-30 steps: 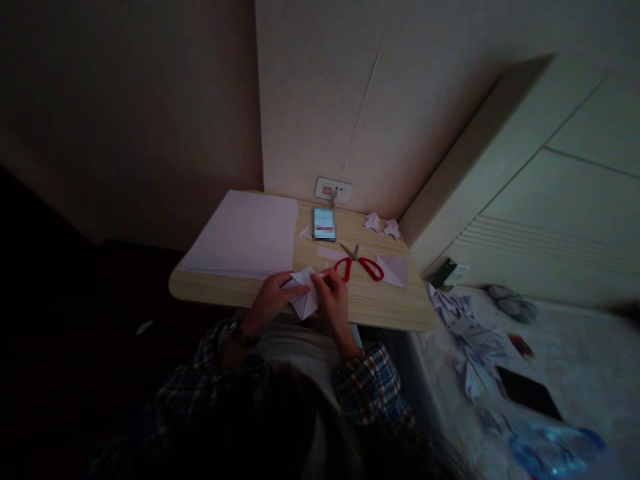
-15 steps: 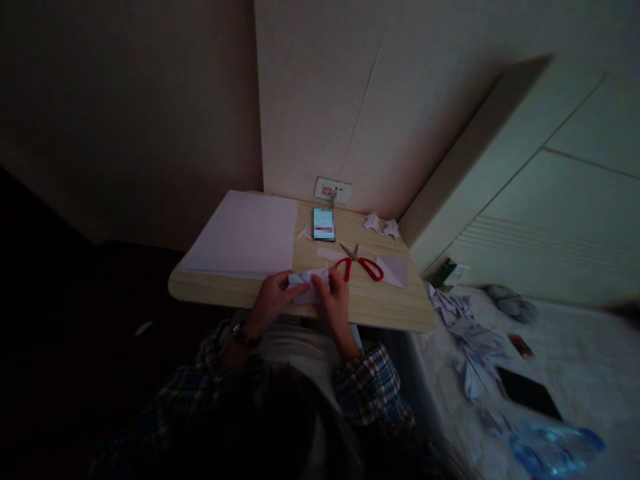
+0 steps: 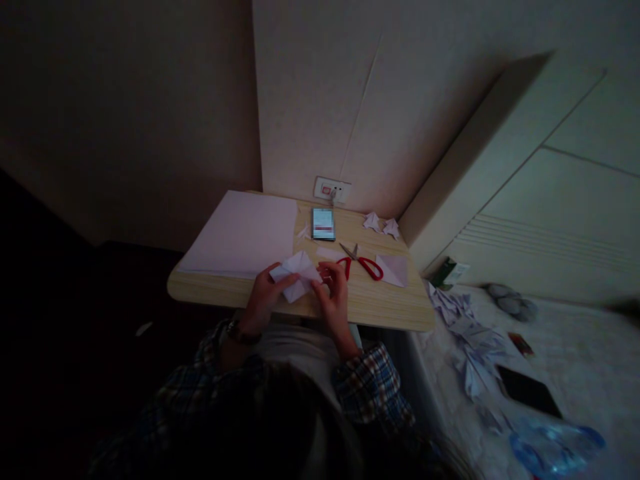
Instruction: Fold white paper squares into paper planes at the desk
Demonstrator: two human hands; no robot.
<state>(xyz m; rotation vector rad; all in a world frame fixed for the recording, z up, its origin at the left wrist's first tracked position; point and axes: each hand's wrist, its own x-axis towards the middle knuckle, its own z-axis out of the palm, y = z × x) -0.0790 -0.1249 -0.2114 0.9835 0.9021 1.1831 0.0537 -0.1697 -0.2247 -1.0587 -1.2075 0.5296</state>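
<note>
A piece of folded white paper [image 3: 299, 267], creased into a diamond shape, is held just above the table's front edge. My left hand [image 3: 264, 297] grips its left side, thumb lying on top and fingers beneath. At the paper's right corner is my right hand [image 3: 333, 293], its thumb and curled fingers closed about that corner. Red-handled scissors [image 3: 370, 268] lie with blades parted just beyond my right hand. To their right rests a creased paper square [image 3: 393, 270]. A narrow paper strip [image 3: 330, 253] lies left of the scissors.
A large white paper stack [image 3: 245, 230] covers the left of the wooden table [image 3: 380, 313]. A lit phone [image 3: 323, 224] stands below a wall socket [image 3: 333, 190]. Two small folded paper figures [image 3: 380, 225] sit at back right. Crumpled papers [image 3: 470, 333] and a dark tablet-like device [image 3: 529, 392] lie on the bed.
The folded paper has turned from a narrow, edge-on shape to an open diamond facing up. My right hand has shifted from on top of the paper to its right corner.
</note>
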